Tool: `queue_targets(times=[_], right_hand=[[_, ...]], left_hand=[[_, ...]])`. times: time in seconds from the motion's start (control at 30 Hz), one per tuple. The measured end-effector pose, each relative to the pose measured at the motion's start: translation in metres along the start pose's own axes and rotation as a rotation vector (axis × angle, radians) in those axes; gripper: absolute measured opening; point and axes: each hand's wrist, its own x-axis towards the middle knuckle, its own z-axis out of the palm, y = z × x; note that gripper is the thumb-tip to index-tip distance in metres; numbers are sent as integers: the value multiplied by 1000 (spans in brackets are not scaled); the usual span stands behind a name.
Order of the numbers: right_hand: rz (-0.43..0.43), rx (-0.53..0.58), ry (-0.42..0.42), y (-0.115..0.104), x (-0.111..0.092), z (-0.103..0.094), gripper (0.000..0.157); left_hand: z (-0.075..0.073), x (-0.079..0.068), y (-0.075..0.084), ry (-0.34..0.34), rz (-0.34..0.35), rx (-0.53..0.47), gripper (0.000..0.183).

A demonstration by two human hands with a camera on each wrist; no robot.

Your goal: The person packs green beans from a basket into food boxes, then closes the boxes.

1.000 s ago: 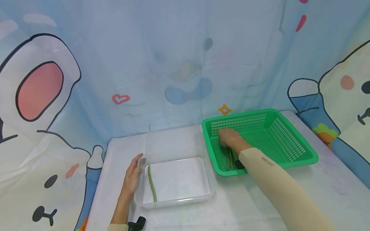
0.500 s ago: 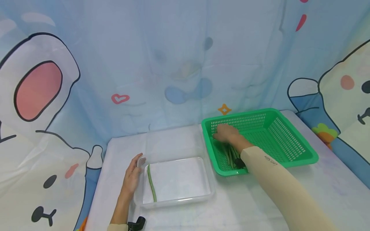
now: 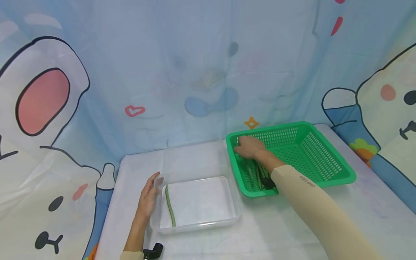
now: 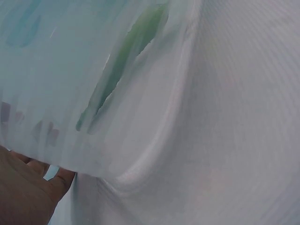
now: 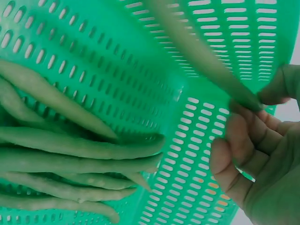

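In the head view my left hand [image 3: 147,200] holds the left wall of a clear plastic box [image 3: 204,225], its fingers at the rim near the far corner. One green bean [image 3: 169,206] lies lengthwise inside, along the box's left side; the left wrist view shows it through the wall. My right hand [image 3: 251,147] is inside the green basket [image 3: 338,159], by its far left corner. Thumb and fingers pinch the end of a long green bean [image 5: 206,58] in the right wrist view. Several more green beans [image 5: 70,159] lie below it in the basket, partly hidden by my arm in the head view.
A white cloth [image 3: 195,155] covers the table. Directly behind it hangs a blue cartoon-printed curtain [image 3: 195,54]. The basket stands right of the box, with slotted walls on its sides. A black wrist device [image 3: 154,251] sits beside my left wrist.
My right hand has shifted left and slightly upward within the basket, toward its far left corner, uncovering more of the beans. My left hand and the box have stayed in place.
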Motion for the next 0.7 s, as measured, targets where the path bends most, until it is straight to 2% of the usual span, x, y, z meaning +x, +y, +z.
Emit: queue_targets(times=[0.23, 0.43, 0.53, 0.7], right_hand=[[-15, 90, 116, -8, -4, -4, 31], [-17, 158, 238, -11, -6, -9, 21], [-54, 201, 297, -16, -7, -13, 15], [-124, 230, 312, -32, -11, -19, 16]], left_hand=[[0, 0, 0, 4, -4, 0, 56], [0, 1, -1, 2, -2, -1, 56], [0, 1, -1, 4, -6, -4, 56], [0, 1, -1, 8, -5, -9, 56]])
